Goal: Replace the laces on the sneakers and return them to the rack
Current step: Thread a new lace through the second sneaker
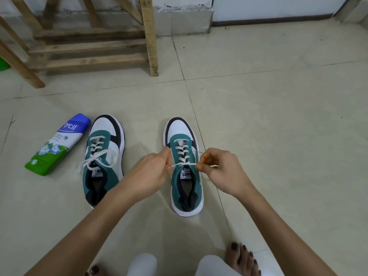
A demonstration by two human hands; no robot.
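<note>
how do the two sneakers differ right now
The left teal, white and black sneaker has its white lace tied in a bow and no hand on it; the right teal, white and black sneaker has no bow yet, its white lace pulled taut between the left hand and right hand. The left sneaker lies beside a green and blue bottle; the right sneaker does not. Both stand upright, toes away from the person.

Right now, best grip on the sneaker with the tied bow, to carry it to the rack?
Heel collar of the sneaker, from above on the near side: heel points toward the person, opening faces up, so fingers fit inside, thumb behind. That spares the bow and clears the bottle lying beside it. Both hands are busy: left hand and right hand pinch the lace of the other sneaker.
</note>
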